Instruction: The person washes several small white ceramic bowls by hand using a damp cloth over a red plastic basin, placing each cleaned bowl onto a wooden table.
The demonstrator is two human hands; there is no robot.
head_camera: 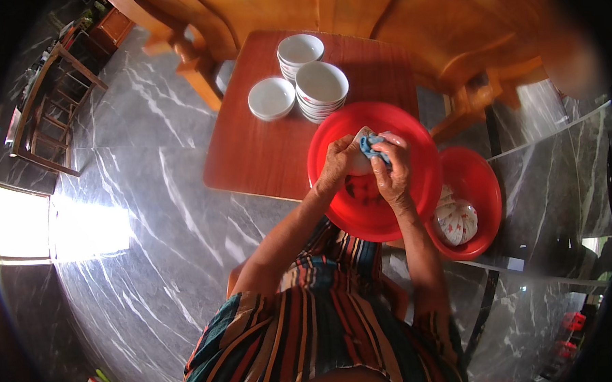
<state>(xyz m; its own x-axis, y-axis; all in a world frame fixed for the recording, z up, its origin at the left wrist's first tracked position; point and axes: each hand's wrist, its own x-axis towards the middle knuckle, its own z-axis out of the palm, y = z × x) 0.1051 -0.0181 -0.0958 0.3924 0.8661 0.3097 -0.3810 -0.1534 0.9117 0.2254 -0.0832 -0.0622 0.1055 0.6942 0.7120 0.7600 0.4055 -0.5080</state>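
Over a red plastic basin (332,200), my left hand (338,159) grips a pale bowl (361,164), tilted and partly covered by my hands. My right hand (396,166) presses a wet blue cloth (369,146) against the bowl. The fingers look wet. Beyond the basin, white bowls stand in stacks on a reddish-brown wooden table: a tall front stack (322,85), a rear stack (300,50) and a low stack (271,98) at the left. The basin overlaps the table's right front corner.
A second red basin (484,224), lower on the right, holds several flower-patterned bowls (457,220). The table (253,157) backs against a carved wooden bench (278,13). A wooden chair (51,115) stands at the far left on the grey marbled floor (158,207).
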